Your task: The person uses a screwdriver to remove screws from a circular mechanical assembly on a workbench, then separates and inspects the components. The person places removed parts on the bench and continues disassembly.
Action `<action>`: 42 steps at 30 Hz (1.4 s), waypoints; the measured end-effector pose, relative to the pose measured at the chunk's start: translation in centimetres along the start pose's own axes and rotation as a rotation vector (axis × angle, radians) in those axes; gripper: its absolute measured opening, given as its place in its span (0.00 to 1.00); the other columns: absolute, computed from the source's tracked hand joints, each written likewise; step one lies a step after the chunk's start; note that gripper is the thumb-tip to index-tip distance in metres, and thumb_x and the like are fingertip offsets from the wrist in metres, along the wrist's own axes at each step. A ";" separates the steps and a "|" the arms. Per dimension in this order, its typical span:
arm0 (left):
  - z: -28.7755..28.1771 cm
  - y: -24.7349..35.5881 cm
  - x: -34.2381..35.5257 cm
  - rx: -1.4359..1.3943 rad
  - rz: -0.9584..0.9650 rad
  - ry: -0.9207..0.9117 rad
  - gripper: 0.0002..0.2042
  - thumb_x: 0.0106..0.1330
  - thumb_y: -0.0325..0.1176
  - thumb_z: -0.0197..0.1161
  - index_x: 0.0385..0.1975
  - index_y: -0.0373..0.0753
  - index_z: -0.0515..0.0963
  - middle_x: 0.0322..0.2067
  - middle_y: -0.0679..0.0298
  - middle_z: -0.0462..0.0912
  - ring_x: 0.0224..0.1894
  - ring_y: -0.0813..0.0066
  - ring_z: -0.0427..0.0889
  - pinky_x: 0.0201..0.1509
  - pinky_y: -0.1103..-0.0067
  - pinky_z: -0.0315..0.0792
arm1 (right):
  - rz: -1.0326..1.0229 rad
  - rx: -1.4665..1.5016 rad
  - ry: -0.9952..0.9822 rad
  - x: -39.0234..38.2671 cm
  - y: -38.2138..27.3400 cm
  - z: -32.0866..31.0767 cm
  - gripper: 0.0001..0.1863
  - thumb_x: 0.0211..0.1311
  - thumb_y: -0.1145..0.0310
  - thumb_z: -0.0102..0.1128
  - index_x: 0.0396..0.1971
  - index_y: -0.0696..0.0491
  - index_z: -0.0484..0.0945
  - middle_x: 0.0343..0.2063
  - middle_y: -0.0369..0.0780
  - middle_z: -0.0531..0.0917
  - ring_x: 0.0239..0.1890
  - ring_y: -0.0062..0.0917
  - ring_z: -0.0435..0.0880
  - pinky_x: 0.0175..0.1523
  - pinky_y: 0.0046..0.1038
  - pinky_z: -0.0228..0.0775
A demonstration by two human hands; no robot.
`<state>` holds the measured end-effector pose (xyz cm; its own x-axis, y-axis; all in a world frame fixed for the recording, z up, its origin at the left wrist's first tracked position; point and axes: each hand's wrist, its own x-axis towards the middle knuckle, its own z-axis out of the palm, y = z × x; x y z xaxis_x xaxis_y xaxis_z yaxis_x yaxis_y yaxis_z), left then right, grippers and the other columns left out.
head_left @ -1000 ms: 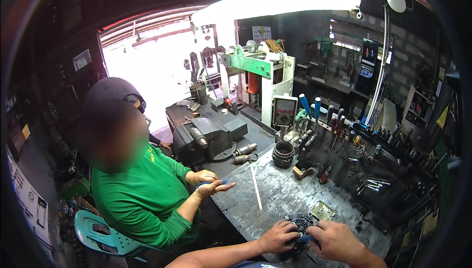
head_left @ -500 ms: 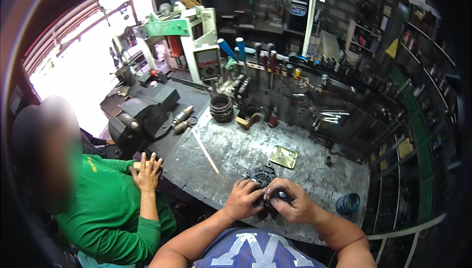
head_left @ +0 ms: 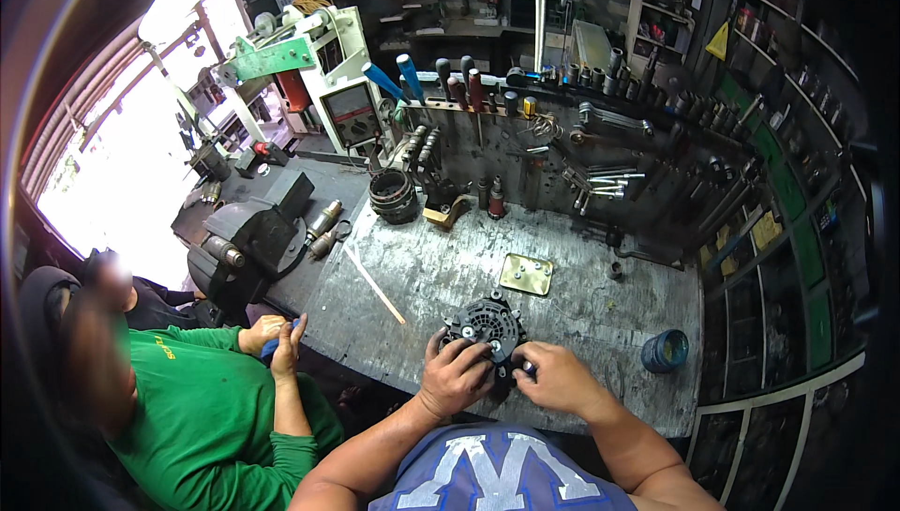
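A round, dark alternator with a slotted end cover lies on the workbench close to my body. My left hand grips its near left side, fingers curled over the cover and thumb along the edge. At its near right side is my right hand, closed, with a small dark, bluish end showing between thumb and fingers. The rest of that object is hidden, so its kind is unclear. Just beyond the alternator sits a shallow yellowish tray holding a few small metal parts.
A blue jar stands to the right on the workbench. Left lie a pale strip and a bench vise. Wire-wound ring and rack with screwdrivers stand behind. A person in a green sleeve sits left, holding blue cloth.
My hands have moved apart slightly and lower around the alternator, showing more of its cover. My view has shifted. The person at left now holds something blue between their hands.
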<state>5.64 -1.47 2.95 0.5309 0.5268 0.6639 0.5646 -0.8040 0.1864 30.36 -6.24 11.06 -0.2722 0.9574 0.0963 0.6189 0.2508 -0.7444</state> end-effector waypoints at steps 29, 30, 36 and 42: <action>0.5 2.6 -0.4 -0.188 -0.384 0.075 0.12 0.56 0.29 0.85 0.39 0.43 0.91 0.61 0.58 0.91 0.64 0.51 0.87 0.73 0.55 0.78 | -0.072 0.226 0.147 -0.9 -1.8 -8.0 0.16 0.78 0.69 0.73 0.58 0.57 0.80 0.45 0.51 0.89 0.44 0.49 0.92 0.50 0.42 0.84; 0.4 2.5 -0.5 -0.178 -0.372 0.065 0.13 0.56 0.28 0.86 0.40 0.42 0.91 0.61 0.56 0.91 0.65 0.49 0.86 0.70 0.60 0.81 | -0.120 0.235 0.151 -0.5 -2.3 -7.9 0.16 0.78 0.68 0.73 0.57 0.57 0.80 0.45 0.50 0.89 0.45 0.45 0.93 0.52 0.40 0.84; -0.1 1.8 -0.7 -0.194 -0.336 0.043 0.15 0.57 0.29 0.86 0.43 0.42 0.91 0.61 0.56 0.91 0.65 0.49 0.86 0.70 0.59 0.80 | -0.323 0.119 0.137 1.6 -4.7 -6.3 0.18 0.74 0.69 0.77 0.55 0.57 0.80 0.45 0.50 0.88 0.41 0.47 0.92 0.46 0.40 0.85; -0.1 1.2 -0.7 -0.206 -0.299 0.052 0.16 0.57 0.31 0.86 0.45 0.43 0.90 0.61 0.58 0.90 0.64 0.50 0.87 0.68 0.58 0.80 | -0.399 0.031 0.120 2.7 -6.1 -5.8 0.19 0.71 0.71 0.78 0.55 0.58 0.79 0.44 0.50 0.87 0.40 0.49 0.92 0.43 0.42 0.85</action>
<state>5.88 -2.78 2.81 0.3256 0.7365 0.5928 0.5477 -0.6580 0.5167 30.12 -4.38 19.73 -0.3967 0.7966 0.4562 0.4592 0.6025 -0.6528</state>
